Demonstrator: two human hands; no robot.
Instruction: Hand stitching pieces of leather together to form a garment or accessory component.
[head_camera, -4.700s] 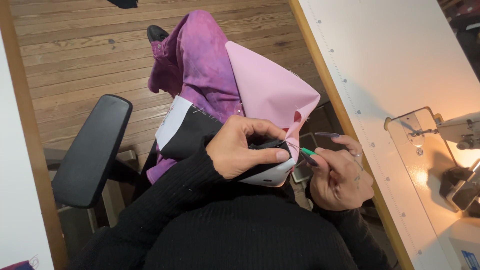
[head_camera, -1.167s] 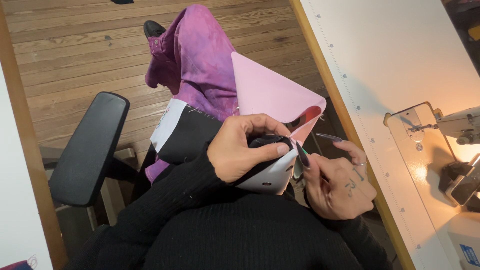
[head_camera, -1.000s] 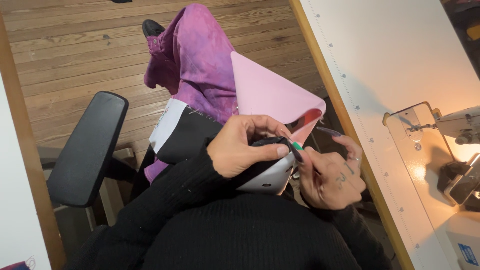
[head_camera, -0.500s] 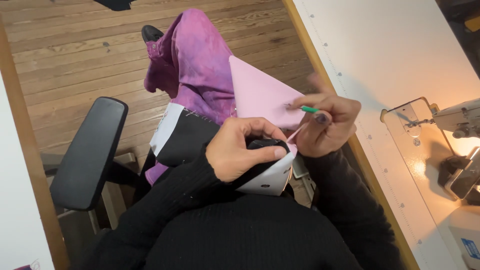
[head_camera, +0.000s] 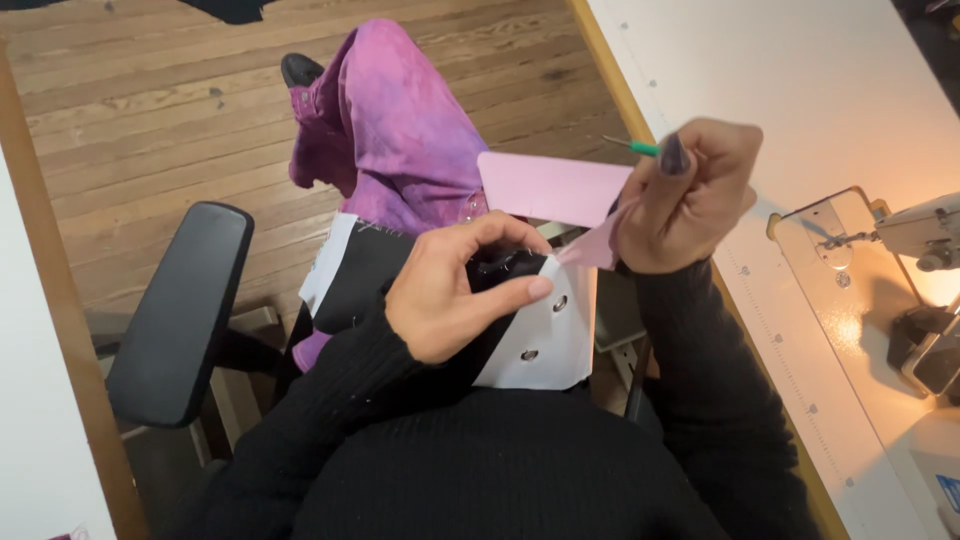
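On the person's lap, the left hand pinches a black and white fabric piece, thumb pressed on its white part beside two small holes. The right hand is raised above it, fingers closed around a green-handled tool, probably a needle or seam ripper, though its tip is too thin to tell. A pink fabric panel hangs between the hands. The white worktop carries a lit sewing machine at the right.
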